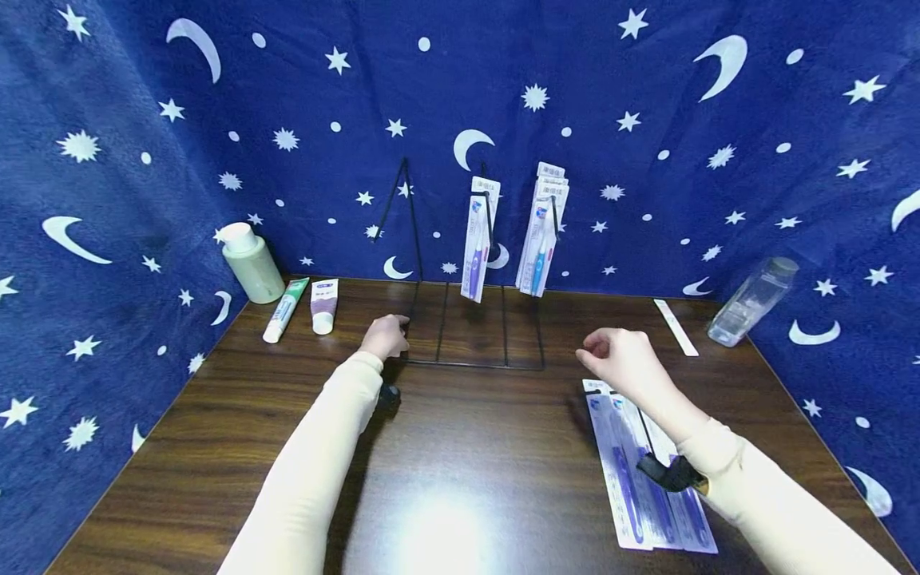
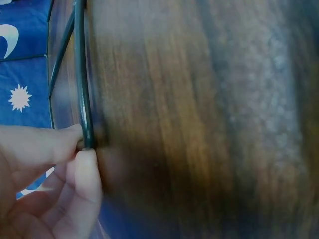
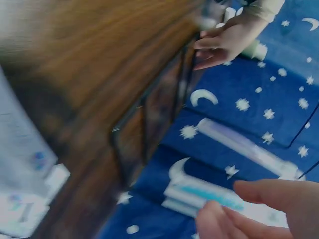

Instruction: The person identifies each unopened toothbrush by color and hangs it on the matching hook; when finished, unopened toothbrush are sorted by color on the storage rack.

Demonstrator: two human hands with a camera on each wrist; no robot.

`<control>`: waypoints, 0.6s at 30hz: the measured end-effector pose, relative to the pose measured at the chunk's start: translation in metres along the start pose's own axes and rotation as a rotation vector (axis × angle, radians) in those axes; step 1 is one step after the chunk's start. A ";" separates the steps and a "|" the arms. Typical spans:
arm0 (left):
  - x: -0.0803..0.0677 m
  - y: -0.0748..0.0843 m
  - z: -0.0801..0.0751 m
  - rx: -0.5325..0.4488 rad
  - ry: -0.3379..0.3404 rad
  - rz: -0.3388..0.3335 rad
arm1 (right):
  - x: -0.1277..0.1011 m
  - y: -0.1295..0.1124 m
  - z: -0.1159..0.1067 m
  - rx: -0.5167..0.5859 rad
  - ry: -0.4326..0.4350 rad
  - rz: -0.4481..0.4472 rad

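Note:
My left hand (image 1: 384, 335) is at the front left corner of a black wire display rack (image 1: 474, 366). Thumb and finger pinch the end of its base wire in the left wrist view. On one rack hook hangs a packaged purple toothbrush (image 1: 474, 259); on the hook to its right, several packs hang behind a blue toothbrush (image 1: 539, 267). The left hook carries nothing. My right hand (image 1: 618, 359), fingers loosely bent and holding nothing, hovers over the upper ends of several packaged purple toothbrushes (image 1: 620, 471) lying side by side. In the right wrist view, its thumb and finger stand apart.
At the back left are a pale green bottle (image 1: 256, 270), a toothpaste tube (image 1: 286, 311) and a white-and-mauve tube (image 1: 324, 306). A narrow white strip (image 1: 676, 327) and a clear bottle (image 1: 751, 305) are at the back right. Blue star-patterned cloth (image 1: 431, 96) walls the table's back and sides.

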State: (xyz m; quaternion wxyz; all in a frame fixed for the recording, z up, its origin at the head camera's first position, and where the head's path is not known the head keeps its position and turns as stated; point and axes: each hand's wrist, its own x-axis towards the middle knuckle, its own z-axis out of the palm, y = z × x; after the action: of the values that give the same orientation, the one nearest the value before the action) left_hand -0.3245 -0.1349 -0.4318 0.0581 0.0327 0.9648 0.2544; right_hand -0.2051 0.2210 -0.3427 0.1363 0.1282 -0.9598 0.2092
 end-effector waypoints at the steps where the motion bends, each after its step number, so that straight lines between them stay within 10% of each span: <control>1: 0.000 0.000 0.000 -0.003 -0.001 0.000 | -0.005 0.005 0.000 -0.006 -0.024 0.018; 18: -0.004 0.005 -0.005 0.020 -0.012 -0.001 | -0.048 0.050 0.021 -0.039 -0.342 0.228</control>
State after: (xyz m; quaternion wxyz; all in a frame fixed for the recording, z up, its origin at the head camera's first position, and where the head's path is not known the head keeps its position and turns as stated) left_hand -0.3209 -0.1336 -0.4250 0.0638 0.0345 0.9669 0.2446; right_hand -0.1797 0.2645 -0.3944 -0.0510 0.0498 -0.9811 0.1800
